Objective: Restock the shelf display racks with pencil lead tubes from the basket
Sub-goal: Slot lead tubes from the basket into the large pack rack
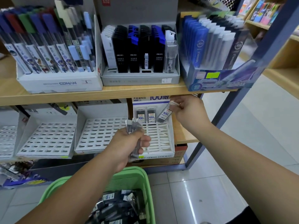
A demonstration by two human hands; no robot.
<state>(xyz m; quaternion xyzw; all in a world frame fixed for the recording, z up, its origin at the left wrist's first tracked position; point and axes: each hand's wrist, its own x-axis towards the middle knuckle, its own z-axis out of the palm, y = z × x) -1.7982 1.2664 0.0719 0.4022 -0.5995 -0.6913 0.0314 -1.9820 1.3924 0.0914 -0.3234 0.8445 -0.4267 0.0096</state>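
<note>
Where the white slotted rack [159, 140] stands on the lower shelf [184, 135], a single pencil lead tube [164, 115] marked 100 is held tilted over the rack's back row, pinched at its upper cap between the thumb and curled fingertips of the right hand [189, 110]; whether its lower end touches the slots cannot be told. Just to its left, two like tubes [146, 116] are seen upright in the same back row. In front of the rack, a bundle of further tubes [134, 128] is gripped upright in the left hand [129, 143], whose fingers are curled round it with the thumb laid across. Below the forearms a green basket [146, 181] is seen, with more tubes [116, 206] heaped inside. Further left on the same shelf, two more white slotted racks [100, 135] are set side by side. On the wooden shelf board [113, 92] above, three display boxes are ranged: a white box printed CONAN [59, 84] at the left, a grey box [140, 77] with black and blue cases in the middle, and a blue box [218, 79] at the right end; a pale tiled floor [226, 175] is seen to the right
</note>
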